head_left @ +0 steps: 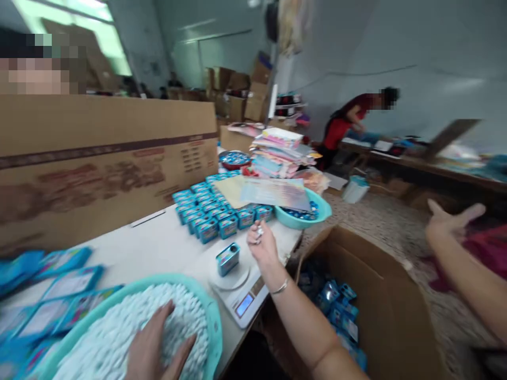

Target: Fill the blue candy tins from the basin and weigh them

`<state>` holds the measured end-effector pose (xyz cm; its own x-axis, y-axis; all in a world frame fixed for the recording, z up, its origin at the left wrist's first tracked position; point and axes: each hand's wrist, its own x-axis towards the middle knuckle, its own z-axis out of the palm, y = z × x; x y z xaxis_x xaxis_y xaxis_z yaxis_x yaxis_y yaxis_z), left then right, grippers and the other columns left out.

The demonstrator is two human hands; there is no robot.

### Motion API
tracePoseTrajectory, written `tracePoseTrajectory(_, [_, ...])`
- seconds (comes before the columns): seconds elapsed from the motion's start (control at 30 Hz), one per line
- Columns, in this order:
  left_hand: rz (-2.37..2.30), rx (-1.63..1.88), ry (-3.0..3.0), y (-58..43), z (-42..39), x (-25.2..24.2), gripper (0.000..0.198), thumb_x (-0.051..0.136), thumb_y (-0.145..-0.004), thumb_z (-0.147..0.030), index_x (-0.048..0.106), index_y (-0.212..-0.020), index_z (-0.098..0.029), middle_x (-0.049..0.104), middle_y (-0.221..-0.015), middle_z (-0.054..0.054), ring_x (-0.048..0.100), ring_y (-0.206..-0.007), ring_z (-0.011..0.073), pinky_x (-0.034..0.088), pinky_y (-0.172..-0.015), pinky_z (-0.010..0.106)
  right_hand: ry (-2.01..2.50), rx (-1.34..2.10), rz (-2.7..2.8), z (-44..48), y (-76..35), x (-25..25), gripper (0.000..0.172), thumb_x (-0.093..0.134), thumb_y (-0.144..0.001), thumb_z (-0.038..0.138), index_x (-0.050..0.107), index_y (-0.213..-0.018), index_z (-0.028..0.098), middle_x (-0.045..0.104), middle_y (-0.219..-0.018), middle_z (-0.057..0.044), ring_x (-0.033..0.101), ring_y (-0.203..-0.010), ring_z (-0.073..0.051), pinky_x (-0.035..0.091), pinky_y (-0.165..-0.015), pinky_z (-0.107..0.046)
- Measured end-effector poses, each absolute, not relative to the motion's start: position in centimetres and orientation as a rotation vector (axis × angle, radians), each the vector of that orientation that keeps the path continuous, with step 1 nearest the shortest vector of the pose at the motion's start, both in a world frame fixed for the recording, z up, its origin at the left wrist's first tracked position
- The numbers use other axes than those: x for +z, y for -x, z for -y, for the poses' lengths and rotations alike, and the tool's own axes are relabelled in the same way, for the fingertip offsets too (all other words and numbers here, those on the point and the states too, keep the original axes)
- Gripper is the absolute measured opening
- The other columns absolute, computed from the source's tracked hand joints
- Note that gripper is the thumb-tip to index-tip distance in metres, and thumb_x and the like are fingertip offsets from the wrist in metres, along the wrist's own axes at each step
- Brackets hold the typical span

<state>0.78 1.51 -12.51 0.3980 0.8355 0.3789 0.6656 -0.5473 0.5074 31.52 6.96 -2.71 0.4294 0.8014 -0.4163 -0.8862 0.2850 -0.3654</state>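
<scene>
My left hand (pixel 158 345) lies flat with fingers spread on a heap of small white pieces (pixel 114 327) in a teal basin (pixel 212 322) at the near table edge. My right hand (pixel 261 244), a bracelet on its wrist, is raised over the table and pinches a few small white pieces between its fingertips. Just left of and below it, a blue tin (pixel 227 258) stands open on the round plate of a white digital scale (pixel 242 305). Behind them, several blue tins (pixel 209 214) stand in rows.
A long cardboard carton (pixel 99 158) walls the table's far side. Blue packets (pixel 59 295) lie at left. A second teal basin (pixel 319 216) sits under paper sheets. An open floor box (pixel 380 295) holds blue tins. Another person's open hand (pixel 451 221) reaches in from the right; someone in red (pixel 344 124) works behind.
</scene>
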Motion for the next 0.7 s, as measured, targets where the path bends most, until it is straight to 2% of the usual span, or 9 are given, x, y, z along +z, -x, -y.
tracePoseTrajectory(0.13, [-1.424, 0.969, -2.356, -1.5, -0.7, -10.1, 0.061, 0.053, -0.091, -0.062, 0.045, -0.139, -0.025, 0.065, -0.13, 0.013, 0.062, -0.12, 0.0359, 0.051, -0.102, 0.061, 0.718, 1.108, 0.006, -8.7, -31.2, -2.6, 0.03, 0.054, -0.098, 0.037, 0.05, -0.074, 0.02, 0.04, -0.051, 0.01, 0.026, -0.035, -0.003, 0.02, -0.034, -0.014])
tracePoseTrajectory(0.27, [-1.457, 0.978, -2.32, -1.7, -0.4, -9.9, 0.058, 0.051, -0.092, -0.061, 0.046, -0.137, -0.026, 0.065, -0.131, 0.013, 0.062, -0.12, 0.0366, 0.052, -0.098, 0.064, 0.788, 1.016, 0.149, -9.7, -30.6, -3.3, 0.033, 0.065, -0.09, 0.046, 0.052, -0.076, 0.02, 0.038, -0.052, 0.011, 0.029, -0.038, -0.004, 0.024, -0.037, -0.015])
tracePoseTrajectory(0.5, [-1.44, 0.978, -2.303, -1.8, -0.4, -10.3, 0.059, 0.052, -0.092, -0.062, 0.046, -0.139, -0.026, 0.064, -0.132, 0.013, 0.06, -0.124, 0.0365, 0.048, -0.103, 0.065, 0.921, 0.971, 0.22, -10.9, -29.9, -5.6, 0.031, 0.062, -0.089, 0.045, 0.05, -0.075, 0.02, 0.037, -0.052, 0.011, 0.028, -0.039, -0.004, 0.023, -0.04, -0.017])
tracePoseTrajectory(0.7, [-1.473, 0.936, -2.254, -2.0, -0.2, -10.0, 0.058, 0.052, -0.093, -0.06, 0.046, -0.139, -0.024, 0.063, -0.133, 0.014, 0.058, -0.126, 0.0359, 0.047, -0.104, 0.065, 0.994, 0.942, 0.358, -11.0, -29.1, -6.2, 0.037, 0.066, -0.083, 0.051, 0.048, -0.073, 0.021, 0.037, -0.052, 0.012, 0.032, -0.041, -0.005, 0.029, -0.043, -0.019])
